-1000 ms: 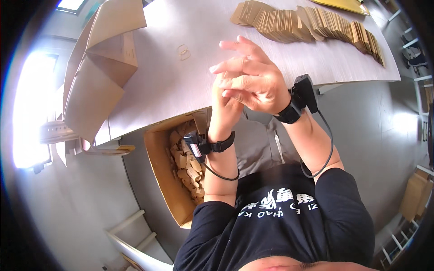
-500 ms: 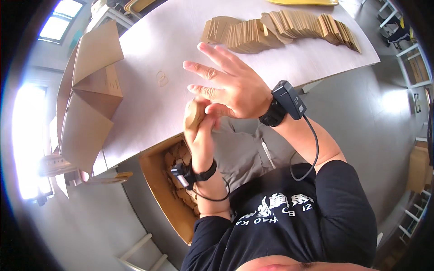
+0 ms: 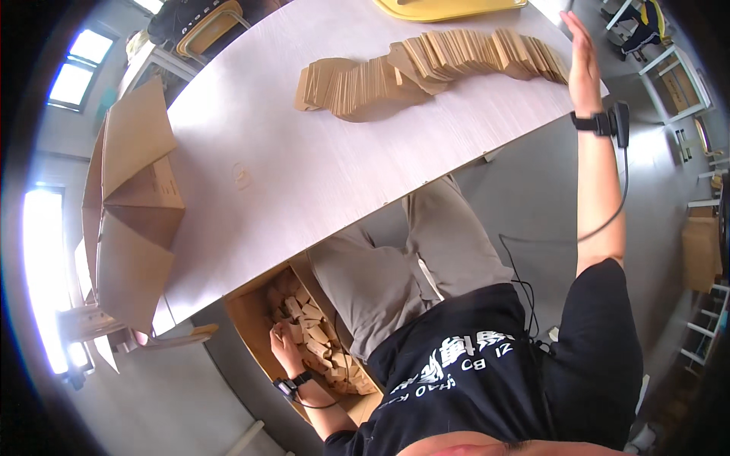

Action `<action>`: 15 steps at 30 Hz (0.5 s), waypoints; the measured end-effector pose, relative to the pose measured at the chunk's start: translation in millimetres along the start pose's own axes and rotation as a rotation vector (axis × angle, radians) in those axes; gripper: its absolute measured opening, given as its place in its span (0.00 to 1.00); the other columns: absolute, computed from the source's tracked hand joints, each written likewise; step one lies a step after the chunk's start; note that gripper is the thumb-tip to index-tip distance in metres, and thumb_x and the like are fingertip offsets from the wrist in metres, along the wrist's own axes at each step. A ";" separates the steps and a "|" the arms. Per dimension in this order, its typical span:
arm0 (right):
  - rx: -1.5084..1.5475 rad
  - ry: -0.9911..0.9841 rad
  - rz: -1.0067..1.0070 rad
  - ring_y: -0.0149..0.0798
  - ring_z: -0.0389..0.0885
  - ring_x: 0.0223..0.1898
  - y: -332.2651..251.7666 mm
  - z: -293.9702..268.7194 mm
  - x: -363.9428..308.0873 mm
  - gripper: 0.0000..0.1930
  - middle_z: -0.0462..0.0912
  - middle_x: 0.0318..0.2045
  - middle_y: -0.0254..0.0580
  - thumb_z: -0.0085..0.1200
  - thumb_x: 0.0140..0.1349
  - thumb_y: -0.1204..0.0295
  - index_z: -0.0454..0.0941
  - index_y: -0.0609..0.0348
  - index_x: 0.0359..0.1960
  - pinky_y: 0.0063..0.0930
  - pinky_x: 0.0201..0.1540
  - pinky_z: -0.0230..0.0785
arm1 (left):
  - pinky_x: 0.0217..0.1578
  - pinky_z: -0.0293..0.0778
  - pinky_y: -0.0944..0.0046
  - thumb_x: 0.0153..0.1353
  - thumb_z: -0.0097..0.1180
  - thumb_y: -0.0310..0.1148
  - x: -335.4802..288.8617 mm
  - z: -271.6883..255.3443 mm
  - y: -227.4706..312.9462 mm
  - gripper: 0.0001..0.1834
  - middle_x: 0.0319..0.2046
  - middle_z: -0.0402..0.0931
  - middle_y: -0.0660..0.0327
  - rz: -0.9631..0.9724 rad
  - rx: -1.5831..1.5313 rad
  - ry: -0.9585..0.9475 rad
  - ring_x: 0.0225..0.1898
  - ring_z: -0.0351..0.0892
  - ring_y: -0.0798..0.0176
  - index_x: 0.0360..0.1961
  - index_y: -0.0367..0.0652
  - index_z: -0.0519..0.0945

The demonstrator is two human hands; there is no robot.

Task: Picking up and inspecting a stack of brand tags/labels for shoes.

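My left hand [image 3: 286,349] is down in an open cardboard box [image 3: 251,334] beside my left leg, next to many small folded brown cardboard pieces [image 3: 315,334]. Its fingers are small and partly hidden, so whether it grips a piece does not show. My right hand [image 3: 584,74] is stretched far out to the right, seen edge-on with the fingers straight and nothing in them. It is just beyond the right end of a long, wavy row of flat brown cardboard pieces [image 3: 426,64] standing on edge on the white table [image 3: 334,167].
A large cardboard box [image 3: 141,144] with spread flaps stands at the table's left. Rubber bands [image 3: 241,176] lie on the tabletop. At the far edge sits a yellow tray [image 3: 449,7]. Cables hang from the devices on both my wrists.
My hands were together over the table edge, the left with a brown cardboard piece. The left has dropped into the box; the right has swung out to the far right. The view has shifted.
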State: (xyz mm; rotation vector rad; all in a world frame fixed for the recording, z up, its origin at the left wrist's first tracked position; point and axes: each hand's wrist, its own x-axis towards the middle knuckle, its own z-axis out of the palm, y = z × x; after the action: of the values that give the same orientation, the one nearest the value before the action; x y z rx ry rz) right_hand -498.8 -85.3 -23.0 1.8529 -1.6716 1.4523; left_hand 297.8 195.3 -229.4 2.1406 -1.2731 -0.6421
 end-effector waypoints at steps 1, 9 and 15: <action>-0.013 0.009 0.002 0.44 0.62 0.75 41.0 1.1 1.9 0.32 0.69 0.71 0.48 0.24 0.82 0.51 0.69 0.62 0.70 0.37 0.77 0.46 | 0.49 0.78 0.53 0.69 0.49 0.29 8.8 4.7 -19.6 0.17 0.48 0.83 0.47 0.049 0.176 0.058 0.49 0.83 0.42 0.56 0.35 0.78; 0.145 -0.176 0.371 0.47 0.69 0.71 65.3 39.9 -20.6 0.33 0.75 0.66 0.53 0.32 0.78 0.42 0.71 0.53 0.70 0.36 0.72 0.58 | 0.51 0.76 0.60 0.60 0.54 0.23 37.1 -1.5 97.0 0.20 0.50 0.82 0.43 0.097 0.226 -0.630 0.50 0.83 0.50 0.54 0.32 0.81; 0.008 -0.174 0.327 0.48 0.78 0.64 49.5 47.7 -23.4 0.31 0.83 0.58 0.52 0.37 0.77 0.44 0.75 0.54 0.67 0.36 0.66 0.65 | 0.57 0.73 0.54 0.49 0.55 0.19 34.7 13.6 393.5 0.25 0.54 0.83 0.49 0.964 -0.143 -0.562 0.55 0.81 0.47 0.52 0.35 0.83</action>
State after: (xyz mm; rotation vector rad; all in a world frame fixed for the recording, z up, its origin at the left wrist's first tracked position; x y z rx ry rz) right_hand -514.3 -121.4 -84.1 1.8200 -2.1381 1.4478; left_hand 58.4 7.5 22.9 1.0104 -2.2190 -0.8588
